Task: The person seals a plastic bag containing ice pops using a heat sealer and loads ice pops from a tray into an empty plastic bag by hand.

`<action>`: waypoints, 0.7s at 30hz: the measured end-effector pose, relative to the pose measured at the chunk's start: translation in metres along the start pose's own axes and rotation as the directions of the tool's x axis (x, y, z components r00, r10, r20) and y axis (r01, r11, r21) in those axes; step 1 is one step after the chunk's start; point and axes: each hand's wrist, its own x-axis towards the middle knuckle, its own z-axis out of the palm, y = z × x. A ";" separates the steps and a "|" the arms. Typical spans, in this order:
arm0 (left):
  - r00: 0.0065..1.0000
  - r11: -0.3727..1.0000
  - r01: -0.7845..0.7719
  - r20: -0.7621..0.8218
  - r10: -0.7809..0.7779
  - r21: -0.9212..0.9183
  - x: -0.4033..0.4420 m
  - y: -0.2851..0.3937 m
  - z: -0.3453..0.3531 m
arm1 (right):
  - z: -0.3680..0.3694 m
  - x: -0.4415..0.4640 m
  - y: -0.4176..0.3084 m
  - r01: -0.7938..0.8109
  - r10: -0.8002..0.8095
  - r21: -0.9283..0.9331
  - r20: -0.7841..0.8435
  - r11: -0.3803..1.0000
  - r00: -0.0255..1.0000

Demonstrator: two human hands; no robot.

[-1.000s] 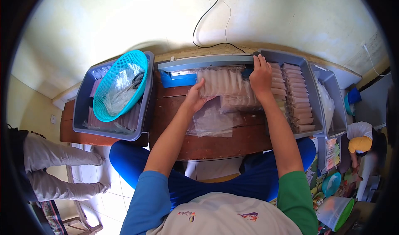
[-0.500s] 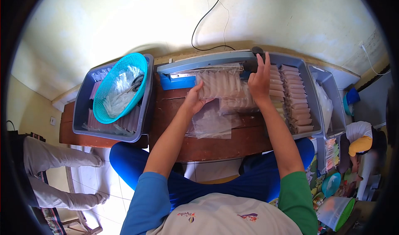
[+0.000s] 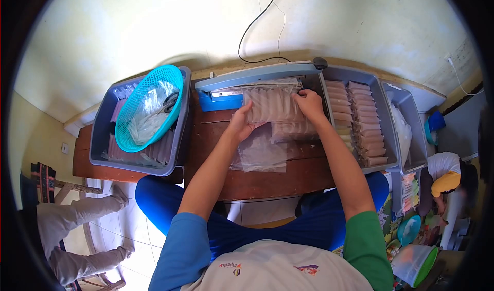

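Note:
A clear plastic pack [image 3: 271,105] of several pinkish-brown filled tubes lies between my hands, at the front of a sealer with a long grey arm [image 3: 257,76]. My left hand [image 3: 240,122] is closed on the pack's left edge, thumb on top. At the upper right corner, my right hand [image 3: 310,105] pinches the plastic. Another filled pack [image 3: 294,131] lies partly hidden underneath. Nearer to me, flat clear plastic bags [image 3: 263,156] rest on the brown wooden table [image 3: 208,160]. The sealer's blue base [image 3: 213,102] shows at the left.
On the left, a grey tub [image 3: 135,170] holds tubes and a turquoise basket [image 3: 123,137] with plastic and scissors. To the right stand a grey tub [image 3: 393,149] with rows of tubes and another tub [image 3: 419,155]. One person's legs [image 3: 82,216] and another person [image 3: 446,173] are nearby.
My right hand has come down from beside the sealer arm's black knob, fingers raised before, to pinch the pack's right corner. My left hand stays put. The legs at the left have shifted.

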 end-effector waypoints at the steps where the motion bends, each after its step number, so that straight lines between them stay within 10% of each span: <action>1: 1.000 1.000 0.001 0.008 -0.001 -0.012 -0.001 0.000 0.001 | 0.001 0.002 -0.002 -0.045 0.045 0.001 0.036 0.999 0.998; 21: 0.995 0.999 -0.047 0.085 0.046 0.004 -0.012 0.010 0.004 | 0.005 -0.009 -0.012 -0.305 0.078 0.780 0.315 0.547 0.946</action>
